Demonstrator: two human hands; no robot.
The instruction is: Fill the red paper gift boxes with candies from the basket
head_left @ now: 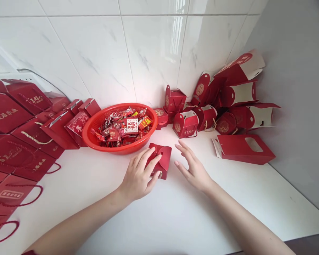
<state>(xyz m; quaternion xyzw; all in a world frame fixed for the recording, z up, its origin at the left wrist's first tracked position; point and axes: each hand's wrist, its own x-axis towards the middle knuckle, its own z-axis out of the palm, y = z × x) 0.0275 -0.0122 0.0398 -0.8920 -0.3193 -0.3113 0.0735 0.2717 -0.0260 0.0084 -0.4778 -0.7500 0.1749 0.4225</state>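
Note:
A small red gift box [165,156] with curved top flaps sits on the white table in front of me. My left hand [139,173] grips it from the left, with fingertips on its top and the thumb along its near side. Part of the box is hidden under those fingers. Just to the right of the box, my right hand [192,171] is in the air with its fingers apart and nothing in them. Behind the box stands a red plastic basket [117,150] heaped with wrapped candies [117,131].
Red gift boxes and bags [16,134] with rope handles are stacked at the left. Several open-topped boxes [186,124] and unfolded cartons [240,95] crowd the back right. A red carton with a window [241,148] lies near the grey panel [303,106]. White tiles [90,53] back the table.

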